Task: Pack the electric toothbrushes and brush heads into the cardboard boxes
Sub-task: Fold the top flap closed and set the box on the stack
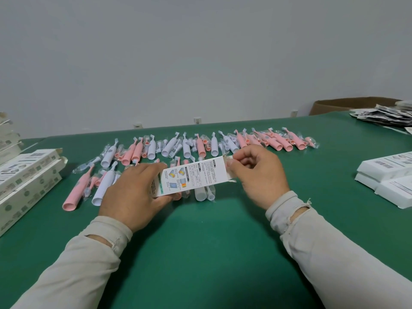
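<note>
Cardboard box [189,177]: held between my two hands just above the desk [211,241], printed side up, lying left to right
Left hand [133,192]: fingers curled round the box's left end, gripping it
Right hand [260,175]: fingers pinching the open flap [229,162] at the box's right end
Toothbrushes [200,146]: pink and white, in clear wrap; spread in rows beyond the box, some beneath it
Packed boxes [26,172]: stacked far left; white stack [388,172] at right
</note>
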`<state>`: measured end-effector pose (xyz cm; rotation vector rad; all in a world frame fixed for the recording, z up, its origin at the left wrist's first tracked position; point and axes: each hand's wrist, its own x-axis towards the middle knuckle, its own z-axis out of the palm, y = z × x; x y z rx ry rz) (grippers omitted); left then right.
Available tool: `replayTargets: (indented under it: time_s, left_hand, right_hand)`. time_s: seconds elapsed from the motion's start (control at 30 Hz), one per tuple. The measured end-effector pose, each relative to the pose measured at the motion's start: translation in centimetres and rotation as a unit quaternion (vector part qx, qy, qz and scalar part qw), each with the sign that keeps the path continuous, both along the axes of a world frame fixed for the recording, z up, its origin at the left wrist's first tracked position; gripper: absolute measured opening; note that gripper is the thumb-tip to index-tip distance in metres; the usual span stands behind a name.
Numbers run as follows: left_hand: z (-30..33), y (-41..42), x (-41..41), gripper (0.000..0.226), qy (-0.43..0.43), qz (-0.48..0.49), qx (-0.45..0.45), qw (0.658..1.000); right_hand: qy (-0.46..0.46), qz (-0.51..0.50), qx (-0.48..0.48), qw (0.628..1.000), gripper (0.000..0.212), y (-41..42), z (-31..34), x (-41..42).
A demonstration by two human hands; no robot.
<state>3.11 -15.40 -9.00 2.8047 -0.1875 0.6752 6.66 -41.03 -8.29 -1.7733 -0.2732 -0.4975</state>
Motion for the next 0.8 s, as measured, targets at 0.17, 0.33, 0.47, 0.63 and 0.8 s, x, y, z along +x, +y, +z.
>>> replayTargets:
  time_s: [0.17,0.33,0.47,0.63,0.8]
  left_hand:
    - [-0.1,-0.1,0.1,0.072,0.001,-0.015,-0.016,1.0]
    - [-0.3,0.3,0.2,0.069,0.0,-0.01,-0.018,1.0]
    - [-0.4,0.3,0.3,0.066,-0.008,-0.018,-0.031,0.999]
    - [-0.6,0.5,0.5,0.063,-0.019,-0.021,-0.039,0.999]
    - [-0.7,0.6,0.5,0.065,-0.014,-0.024,-0.05,0.998]
  right_hand:
    - [0.086,0.125,-0.022,0.988,0.015,0.4,0.3,-0.3]
    - [0.016,0.1,-0.088,0.991,0.047,-2.3,1.2,0.1]
    - [-0.012,0.113,-0.312,0.943,0.078,-3.7,1.1,0.2]
    - [-0.026,0.105,-0.215,0.971,0.044,-3.2,0.4,0.5]
    - [-0.046,0.083,-0.176,0.98,0.033,-1.7,0.0,0.1]
